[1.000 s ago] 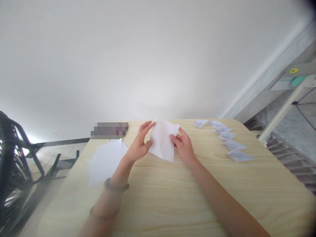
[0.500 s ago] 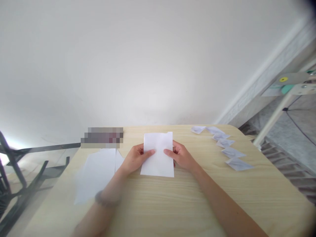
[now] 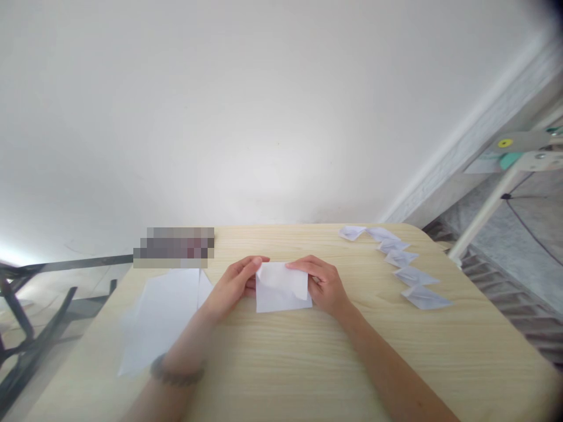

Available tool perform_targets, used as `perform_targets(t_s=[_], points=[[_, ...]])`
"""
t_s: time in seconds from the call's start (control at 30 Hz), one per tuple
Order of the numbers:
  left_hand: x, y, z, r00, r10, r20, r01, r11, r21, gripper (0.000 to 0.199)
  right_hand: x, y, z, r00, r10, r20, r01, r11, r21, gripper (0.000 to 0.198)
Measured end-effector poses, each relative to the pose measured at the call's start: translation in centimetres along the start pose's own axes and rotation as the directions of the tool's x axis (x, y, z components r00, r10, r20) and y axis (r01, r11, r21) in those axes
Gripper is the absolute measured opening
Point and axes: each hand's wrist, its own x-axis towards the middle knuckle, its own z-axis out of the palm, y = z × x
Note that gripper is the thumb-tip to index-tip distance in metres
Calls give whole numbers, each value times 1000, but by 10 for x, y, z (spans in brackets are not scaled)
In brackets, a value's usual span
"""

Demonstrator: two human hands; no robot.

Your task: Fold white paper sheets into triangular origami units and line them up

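Between my two hands is a white sheet of paper (image 3: 281,293), its far part bent over toward me so that a flap lies over the near part. My left hand (image 3: 240,278) grips the paper's left edge, thumb at the top left corner and the other fingers partly hidden behind. My right hand (image 3: 323,281) holds the right side, with fingers along the top fold and the thumb out of sight. The paper is just above or on the wooden table (image 3: 281,369); I cannot tell which.
Loose white sheets (image 3: 158,316) lie to the left, partly under my left forearm. Several folded paper pieces (image 3: 424,297) run in a row along the right side. A blurred-out patch (image 3: 176,243) covers something at the back left. A white wall (image 3: 281,117) stands behind the table.
The paper stood flat and tall before; its far half is now folded down toward me. Both hands have shifted from thumbs on its face to the top fold.
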Motion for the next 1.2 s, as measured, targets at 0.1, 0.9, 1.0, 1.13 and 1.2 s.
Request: perform_targets(t_s=[0.1, 0.9, 1.0, 1.13, 1.2], points=[[-2, 0, 2, 998, 50, 31, -54, 992, 117, 41, -1, 1, -2, 1000, 11, -17, -10, 1000, 26, 41], [5, -12, 13, 967, 179, -180, -152, 977, 153, 38, 0, -1, 7, 907, 419, 39, -413, 869, 271, 25], [5, -13, 13, 969, 180, -170, -159, 979, 130, 37, 0, -1, 6, 903, 426, 57, -423, 858, 291, 24], [5, -13, 12, 970, 178, -165, -161, 981, 110, 37, 1, -2, 4, 900, 430, 74, -432, 857, 281, 24], [4, -12, 11, 971, 173, -165, -154, 981, 118, 38, 1, -2, 3, 899, 432, 78, -436, 859, 266, 25]])
